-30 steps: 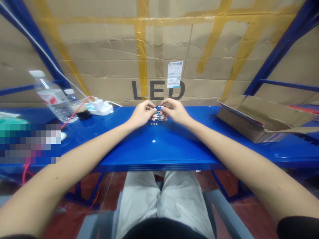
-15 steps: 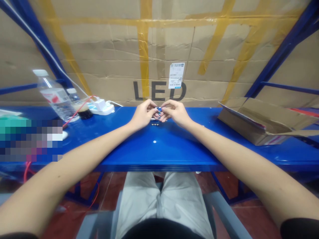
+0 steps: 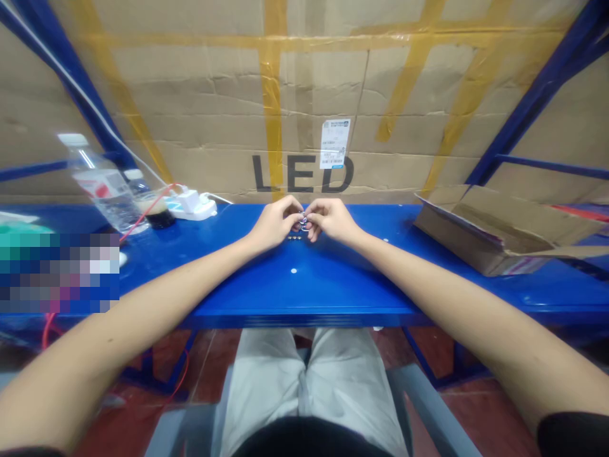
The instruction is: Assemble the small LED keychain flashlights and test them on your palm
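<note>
Both hands meet over the middle of the blue table [image 3: 333, 285], far from me. My left hand [image 3: 275, 222] and my right hand [image 3: 329, 219] are curled, their fingertips pinched together on a small shiny metal part [image 3: 302, 219] held between them. A few tiny metal pieces [image 3: 294, 238] lie on the table just below the hands. A single small white piece [image 3: 294, 271] lies nearer to me.
A clear plastic bottle [image 3: 102, 187], a dark-based cup [image 3: 155, 209] and a white power strip [image 3: 193, 204] with a red cable stand at the left. An open cardboard box [image 3: 504, 231] lies at the right. A cardboard wall marked LED [image 3: 304, 171] closes the back.
The hands have stayed together at the same spot; the fingers have closed in a little tighter around the small part.
</note>
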The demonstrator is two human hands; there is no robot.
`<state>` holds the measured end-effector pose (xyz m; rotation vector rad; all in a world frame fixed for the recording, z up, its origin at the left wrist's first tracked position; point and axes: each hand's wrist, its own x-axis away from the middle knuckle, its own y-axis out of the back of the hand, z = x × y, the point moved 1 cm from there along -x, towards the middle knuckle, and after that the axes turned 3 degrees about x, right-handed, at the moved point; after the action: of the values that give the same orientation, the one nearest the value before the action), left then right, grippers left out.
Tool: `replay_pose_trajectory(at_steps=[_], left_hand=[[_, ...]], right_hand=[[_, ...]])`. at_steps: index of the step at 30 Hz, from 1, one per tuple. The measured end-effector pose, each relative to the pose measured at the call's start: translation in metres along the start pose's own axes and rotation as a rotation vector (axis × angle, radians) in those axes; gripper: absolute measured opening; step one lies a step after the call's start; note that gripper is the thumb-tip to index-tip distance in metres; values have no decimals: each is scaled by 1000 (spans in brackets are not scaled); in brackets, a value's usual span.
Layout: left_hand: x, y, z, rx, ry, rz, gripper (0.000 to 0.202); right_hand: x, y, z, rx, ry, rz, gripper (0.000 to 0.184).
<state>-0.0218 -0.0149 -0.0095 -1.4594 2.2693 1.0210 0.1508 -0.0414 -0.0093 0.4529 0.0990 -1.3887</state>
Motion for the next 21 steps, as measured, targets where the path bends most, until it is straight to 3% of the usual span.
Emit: replay_pose_trajectory(at_steps=[13,21], left_hand=[[-6,7,0,18,-35,-103,15],[-10,24,9,-16,54,-172,16]], right_hand=[[-2,-1,4,98,-55,-43,15],[-4,26,8,308,-91,-94,19]])
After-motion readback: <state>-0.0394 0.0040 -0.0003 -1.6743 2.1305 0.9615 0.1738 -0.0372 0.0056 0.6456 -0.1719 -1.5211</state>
